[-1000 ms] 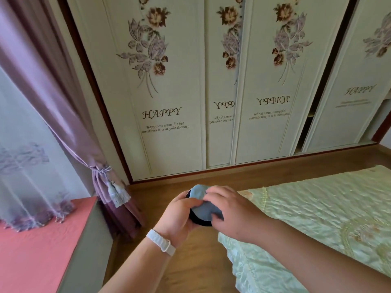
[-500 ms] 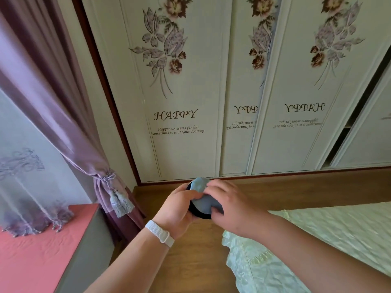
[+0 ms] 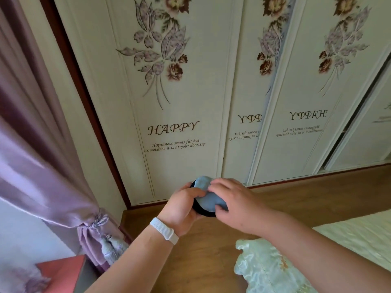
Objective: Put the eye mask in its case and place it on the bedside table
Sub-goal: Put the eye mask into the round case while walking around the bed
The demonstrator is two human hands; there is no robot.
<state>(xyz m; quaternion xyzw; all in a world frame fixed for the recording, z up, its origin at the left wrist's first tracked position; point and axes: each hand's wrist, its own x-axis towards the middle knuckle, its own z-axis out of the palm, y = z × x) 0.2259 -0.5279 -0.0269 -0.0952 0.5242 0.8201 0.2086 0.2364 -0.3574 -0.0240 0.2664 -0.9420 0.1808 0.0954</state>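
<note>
Cream wardrobe doors [image 3: 182, 106], printed with flowers and the word HAPPY, fill more of the view than a second ago: the head has swung left, so the green quilted bed [image 3: 330, 256] has slid to the lower right corner and the coral-topped counter [image 3: 63, 269] by the mauve curtain [image 3: 42, 166] shows only as a corner. Both hands have kept their pose through that turn, which I take to mean the stuffing step is unfinished while the person turns toward the counter. The left hand [image 3: 182, 205], a white band [image 3: 164, 230] on its wrist, cups the round black case [image 3: 201, 211] from the side, its grip closed around the rim. The right hand [image 3: 237, 200] presses down on the eye mask [image 3: 208, 197], its grip pinching the cloth into the opening. Soft pale blue fabric, bunched and creased, bulges above the case's dark edge, with one fold poking up at the far side, so the mask is only partly inside and the case cannot close yet.
</note>
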